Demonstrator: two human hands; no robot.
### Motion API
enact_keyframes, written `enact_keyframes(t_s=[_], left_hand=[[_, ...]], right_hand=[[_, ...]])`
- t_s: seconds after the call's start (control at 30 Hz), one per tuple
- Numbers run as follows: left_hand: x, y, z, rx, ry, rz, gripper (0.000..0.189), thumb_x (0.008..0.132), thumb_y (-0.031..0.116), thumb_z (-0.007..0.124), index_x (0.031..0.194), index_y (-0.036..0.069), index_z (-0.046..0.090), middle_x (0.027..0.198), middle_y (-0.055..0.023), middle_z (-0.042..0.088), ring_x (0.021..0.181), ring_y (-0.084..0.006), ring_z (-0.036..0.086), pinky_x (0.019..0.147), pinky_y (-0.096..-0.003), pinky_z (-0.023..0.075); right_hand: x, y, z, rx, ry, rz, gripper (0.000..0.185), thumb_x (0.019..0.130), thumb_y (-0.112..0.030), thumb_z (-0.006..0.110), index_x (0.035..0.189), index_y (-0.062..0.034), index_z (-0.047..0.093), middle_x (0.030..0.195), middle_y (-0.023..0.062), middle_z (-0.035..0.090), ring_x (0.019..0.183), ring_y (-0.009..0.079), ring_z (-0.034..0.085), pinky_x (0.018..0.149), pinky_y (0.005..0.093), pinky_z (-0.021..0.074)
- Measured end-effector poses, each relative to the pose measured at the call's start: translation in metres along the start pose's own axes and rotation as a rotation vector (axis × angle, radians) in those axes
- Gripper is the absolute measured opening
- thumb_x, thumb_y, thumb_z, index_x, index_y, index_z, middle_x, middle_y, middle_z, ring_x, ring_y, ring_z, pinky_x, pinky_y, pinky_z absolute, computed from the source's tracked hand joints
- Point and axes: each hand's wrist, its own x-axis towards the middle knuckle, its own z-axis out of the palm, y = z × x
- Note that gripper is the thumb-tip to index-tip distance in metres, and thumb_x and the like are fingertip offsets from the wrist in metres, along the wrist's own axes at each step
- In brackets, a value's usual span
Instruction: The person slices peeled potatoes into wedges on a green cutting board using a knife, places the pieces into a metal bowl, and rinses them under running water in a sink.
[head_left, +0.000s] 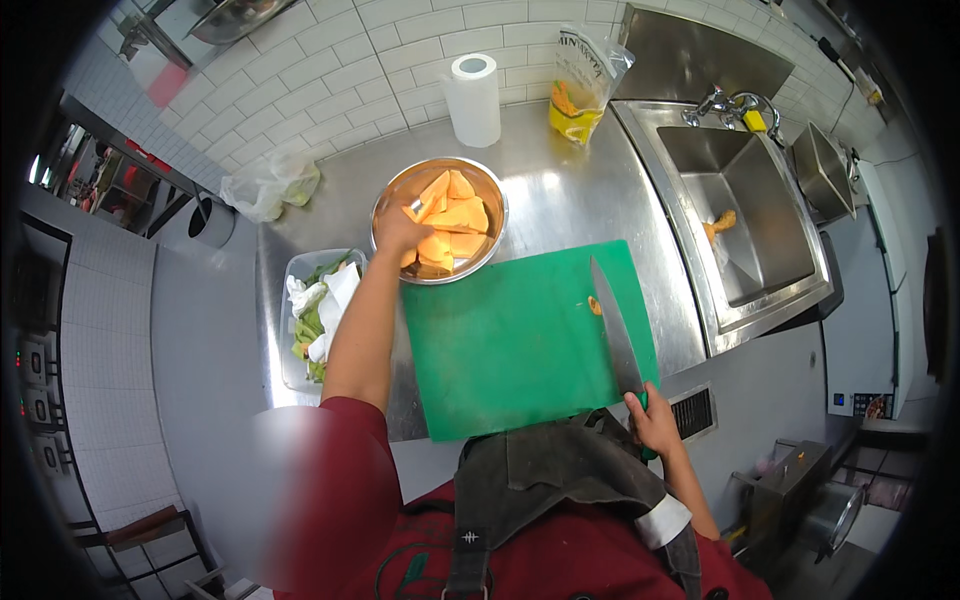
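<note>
My left hand (401, 229) reaches over the near left rim of a round stainless steel bowl (501, 196). Its fingers are among several cut chunks of orange-fleshed produce (453, 217); whether they grip a piece is hidden. In my right hand (654, 420) is the green handle of a chef's knife (616, 330). The wide blade points away from me along the right side of a green cutting board (510, 345). Just left of the blade, a small orange-brown scrap (595, 305) lies on the board. The bowl stands at the board's far left corner.
Left of the board, a clear plastic tub (288, 360) holds green trimmings and white paper. A paper towel roll (474, 105), a printed plastic bag (581, 94) and a crumpled bag (274, 186) stand along the wall. A steel sink (757, 225) at right contains an orange-brown piece (721, 223).
</note>
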Motion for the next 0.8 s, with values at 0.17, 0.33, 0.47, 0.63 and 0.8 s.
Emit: enact_keyframes(t_s=[0.17,0.33,0.47,0.63,0.8], left_hand=[[0.01,-0.004,-0.028,-0.322,0.001,-0.01,0.065,0.076,0.019,0.091,0.134,0.007,0.067,0.126,-0.0178,0.074,0.114,-0.0307,0.072,0.098,-0.0396,0.058],[-0.007,0.014,-0.027,0.1,0.189,0.321,0.054,0.08,0.027,0.088,0.13,0.012,0.07,0.127,-0.0132,0.073,0.118,-0.0312,0.068,0.103,-0.0463,0.0541],[-0.034,0.055,-0.006,0.247,0.048,0.489,0.058,0.079,0.034,0.09,0.13,0.013,0.072,0.126,-0.011,0.072,0.121,-0.0306,0.065,0.107,-0.0457,0.0512],[-0.04,0.064,0.027,0.364,-0.004,0.398,0.06,0.081,0.041,0.088,0.128,0.008,0.073,0.12,-0.0127,0.073,0.119,-0.032,0.065,0.104,-0.0461,0.0523],[-0.042,0.073,0.04,0.337,-0.131,0.299,0.058,0.085,0.037,0.085,0.13,0.004,0.069,0.121,-0.0176,0.073,0.115,-0.0356,0.068,0.1,-0.0467,0.0544]], right_hand=[[-0.006,-0.01,0.003,-0.08,-0.019,-0.001,0.047,0.106,-0.043,0.063,0.115,0.0023,0.054,0.064,0.017,0.063,0.052,0.0304,0.067,0.054,0.0426,0.0496],[-0.003,-0.01,0.004,-0.217,-0.002,-0.109,0.05,0.105,-0.043,0.064,0.119,0.004,0.055,0.08,0.0284,0.067,0.079,0.0482,0.07,0.071,0.0511,0.0521],[-0.008,-0.016,0.003,-0.186,-0.022,-0.031,0.053,0.104,-0.044,0.064,0.123,0.0046,0.056,0.092,0.0338,0.068,0.095,0.0546,0.067,0.08,0.0542,0.0513],[-0.015,-0.015,0.002,-0.175,-0.023,-0.005,0.055,0.104,-0.046,0.064,0.126,0.0046,0.056,0.094,0.035,0.069,0.096,0.0546,0.068,0.081,0.0543,0.0517],[-0.019,-0.009,-0.001,-0.18,-0.021,0.015,0.056,0.104,-0.046,0.063,0.128,0.0043,0.055,0.093,0.0351,0.069,0.097,0.0554,0.067,0.083,0.0553,0.0518]])
